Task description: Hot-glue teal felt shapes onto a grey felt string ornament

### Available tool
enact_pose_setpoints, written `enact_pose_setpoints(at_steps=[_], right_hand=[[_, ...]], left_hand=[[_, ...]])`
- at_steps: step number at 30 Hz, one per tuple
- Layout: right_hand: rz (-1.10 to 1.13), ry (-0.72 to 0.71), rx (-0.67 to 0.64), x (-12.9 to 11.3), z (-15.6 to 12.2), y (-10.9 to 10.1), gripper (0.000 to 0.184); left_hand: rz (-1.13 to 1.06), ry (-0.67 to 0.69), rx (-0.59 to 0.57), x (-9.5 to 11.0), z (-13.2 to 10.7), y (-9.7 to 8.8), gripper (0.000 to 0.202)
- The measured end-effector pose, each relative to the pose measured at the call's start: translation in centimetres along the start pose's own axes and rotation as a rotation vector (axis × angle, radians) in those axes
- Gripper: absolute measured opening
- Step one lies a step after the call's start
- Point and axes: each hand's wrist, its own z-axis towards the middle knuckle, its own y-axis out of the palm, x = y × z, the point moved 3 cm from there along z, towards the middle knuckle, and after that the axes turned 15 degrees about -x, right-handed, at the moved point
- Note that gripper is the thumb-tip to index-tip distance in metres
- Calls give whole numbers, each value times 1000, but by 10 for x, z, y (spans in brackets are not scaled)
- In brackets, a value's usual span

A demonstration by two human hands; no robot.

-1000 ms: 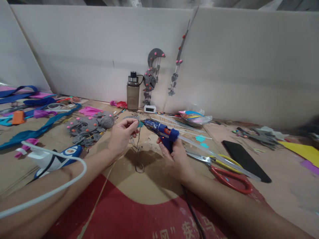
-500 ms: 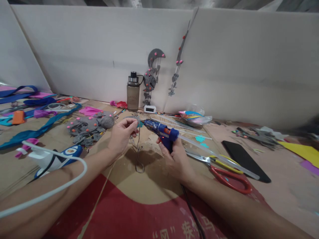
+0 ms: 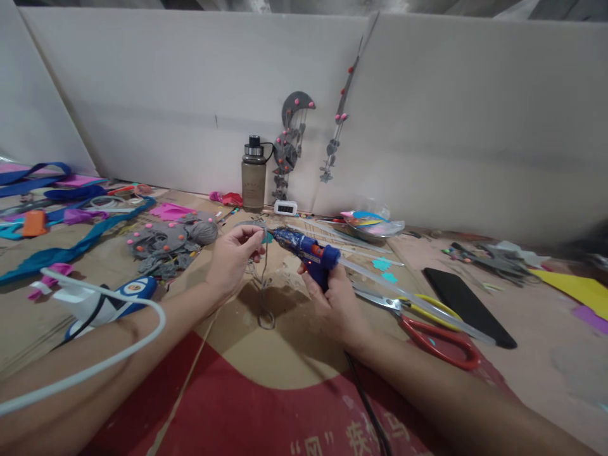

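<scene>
While the left hand (image 3: 232, 258) pinches a length of grey yarn (image 3: 264, 263) between thumb and forefinger, the right hand (image 3: 339, 304) is wrapped around the handle of a blue glue gun (image 3: 304, 246), its nozzle pointing leftward at the pinched fingertips; whether nozzle and yarn touch, or the trigger is pressed, cannot be told. The yarn hangs from the left fingertips into a loop between the hands. Compared with half a second earlier, both hands keep nearly the same places; the gun's rear end has edged slightly toward the left hand, suggesting a steady hold at one stage. A clear glue stick (image 3: 403, 297) extends rightward from the gun, past the right hand. Lettering: gold Chinese characters (image 3: 354, 441) on the red cardboard (image 3: 228, 405), nearer the person than the right hand, include 疾 and 马, partly crossed by a cable (image 3: 365, 399). Print on the bottle (image 3: 253, 180), beyond the left hand, is too small to read.
</scene>
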Motion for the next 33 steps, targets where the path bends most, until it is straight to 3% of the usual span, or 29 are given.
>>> enact_pose_setpoints(at_steps=[33], right_hand=[[34,25,6,3,0,2,19]], left_hand=[[-8,6,-27,-2,1,-1,21]])
